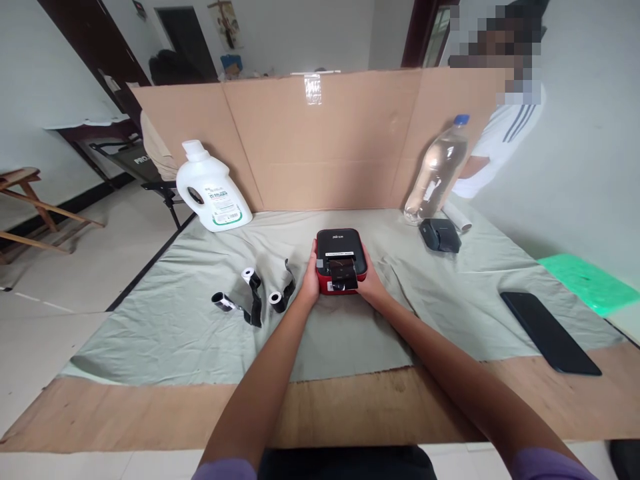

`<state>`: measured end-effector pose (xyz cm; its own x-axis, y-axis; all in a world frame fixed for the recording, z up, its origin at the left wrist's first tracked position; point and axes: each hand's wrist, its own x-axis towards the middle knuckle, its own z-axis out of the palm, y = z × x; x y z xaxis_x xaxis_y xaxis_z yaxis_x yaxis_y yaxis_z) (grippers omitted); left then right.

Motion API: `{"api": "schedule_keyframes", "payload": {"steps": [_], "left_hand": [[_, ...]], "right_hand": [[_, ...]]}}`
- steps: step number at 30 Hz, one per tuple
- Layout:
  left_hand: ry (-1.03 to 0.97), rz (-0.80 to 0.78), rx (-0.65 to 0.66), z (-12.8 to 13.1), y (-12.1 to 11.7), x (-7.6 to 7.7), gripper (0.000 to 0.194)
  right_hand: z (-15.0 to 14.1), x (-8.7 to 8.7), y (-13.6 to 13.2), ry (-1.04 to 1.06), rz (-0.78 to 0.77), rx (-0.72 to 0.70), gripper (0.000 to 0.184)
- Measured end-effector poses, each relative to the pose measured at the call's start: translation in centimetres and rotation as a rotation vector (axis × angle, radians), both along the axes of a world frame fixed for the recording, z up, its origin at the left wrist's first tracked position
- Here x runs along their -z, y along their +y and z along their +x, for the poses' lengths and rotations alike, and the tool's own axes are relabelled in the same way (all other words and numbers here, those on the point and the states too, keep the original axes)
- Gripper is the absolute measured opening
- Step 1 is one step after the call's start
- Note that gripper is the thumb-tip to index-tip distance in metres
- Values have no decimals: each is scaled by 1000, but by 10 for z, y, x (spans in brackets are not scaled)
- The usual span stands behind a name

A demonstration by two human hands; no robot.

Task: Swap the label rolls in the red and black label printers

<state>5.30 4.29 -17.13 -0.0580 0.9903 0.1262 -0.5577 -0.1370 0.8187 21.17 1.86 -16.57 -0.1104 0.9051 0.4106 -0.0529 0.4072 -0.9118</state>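
Observation:
A black-topped red label printer (341,248) rests on the grey-green cloth in front of me, held between both hands. A strip of glossy black film (344,273) hangs out of its front slot. My left hand (311,279) is closed against the printer's left side, and my right hand (371,275) presses on its right side; some fingertips are hidden behind it. To the left lie three small rolls with loose black tails: one dark roll (221,301), one white-ended roll (249,275) and another roll (276,301) nearest my left hand.
A white detergent jug (215,190) and a clear bottle (440,170) lean by a cardboard screen (320,147). At right are a black device (440,235), a white tube (459,217), a dark phone-like slab (549,331) and green plastic (590,280). A person (510,133) is behind the screen.

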Motion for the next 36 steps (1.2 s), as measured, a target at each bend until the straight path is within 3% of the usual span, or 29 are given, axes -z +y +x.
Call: {"api": "schedule_keyframes", "payload": {"steps": [13,26,36], "left_hand": [[-15,10,142,-14,-6,0,67],[-37,-43,124,-12,-7,-7,88],[26,-14,138,-13,-8,-11,83]], "right_hand": [[1,7,5,25,8,-33,123],[-2,-2,4,-16,46,-8,119],[-1,-6,-2,7,25,-22,116]]}}
